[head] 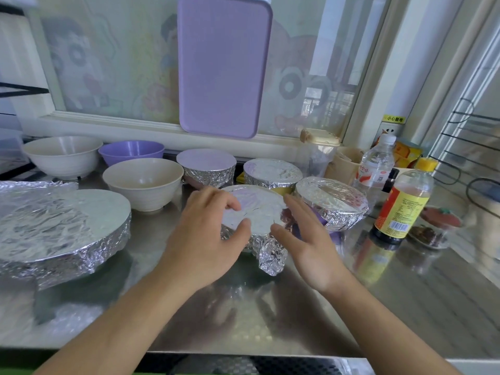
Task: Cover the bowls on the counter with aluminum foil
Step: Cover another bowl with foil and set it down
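Where the two hands meet near the middle of the steel desk, a foil-covered bowl sits with its foil stretched flat over the top and crumpled down the sides, a loose bunched tail hanging at its near edge. Left hand cups the bowl's left side, fingers bent over the rim and thumb pressed on the foil top. Right hand lies along the right side with fingers nearly straight, thumb tip touching the foil rim.

Just beyond stand three more wrapped bowls: one at the back centre, one behind the held bowl, and one to the right, close beside the right hand. Left of the group are three uncovered bowls, a cream one nearest, a purple one behind it, and another cream one farther left. A wide foil-covered dish fills the left of the desk.

On the right, a dark sauce bottle with a yellow cap bears a yellow and red label and a barcode; its text is too small to read. Behind it stands a clear water bottle with a red and white label. A yellow sticker on the wall reads "小心" plus characters too blurred to make out. A purple tray leans against the window.
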`<act>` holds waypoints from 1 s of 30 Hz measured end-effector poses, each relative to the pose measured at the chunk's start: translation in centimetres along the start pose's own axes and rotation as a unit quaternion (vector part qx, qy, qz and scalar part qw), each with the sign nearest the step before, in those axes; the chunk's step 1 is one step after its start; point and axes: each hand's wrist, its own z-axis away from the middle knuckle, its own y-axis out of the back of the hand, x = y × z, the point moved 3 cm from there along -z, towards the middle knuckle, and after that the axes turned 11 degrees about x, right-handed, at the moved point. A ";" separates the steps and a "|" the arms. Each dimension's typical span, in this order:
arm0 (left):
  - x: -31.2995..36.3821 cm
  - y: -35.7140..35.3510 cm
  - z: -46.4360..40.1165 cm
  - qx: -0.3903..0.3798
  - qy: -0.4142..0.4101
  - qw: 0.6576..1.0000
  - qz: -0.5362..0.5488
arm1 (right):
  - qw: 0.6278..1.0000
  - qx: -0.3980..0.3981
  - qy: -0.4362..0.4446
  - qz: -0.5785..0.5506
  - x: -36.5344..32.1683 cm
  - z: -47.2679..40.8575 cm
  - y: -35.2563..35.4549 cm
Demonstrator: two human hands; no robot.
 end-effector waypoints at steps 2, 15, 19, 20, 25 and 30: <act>-0.1 -0.6 -0.8 -0.014 0.040 0.999 -0.028 | 1.000 0.006 -0.013 0.007 0.3 0.1 -0.2; 0.3 -0.1 -1.0 -0.098 0.106 0.975 -0.167 | 0.998 -0.033 0.045 -0.017 0.8 1.5 -0.3; 1.8 -1.1 -1.9 -0.187 0.088 0.955 -0.214 | 0.997 -0.044 0.057 -0.022 0.2 2.2 -1.1; 1.8 -1.3 -2.1 -0.202 0.088 0.948 -0.230 | 0.997 -0.035 0.061 -0.011 0.2 2.4 -1.3; 1.4 -1.8 -2.3 -0.212 0.083 0.939 -0.259 | 0.992 0.067 -0.003 0.109 0.5 4.3 -1.7; 1.7 -1.9 -2.1 -0.220 0.082 0.935 -0.267 | 0.964 0.107 0.055 0.237 0.3 4.8 -2.4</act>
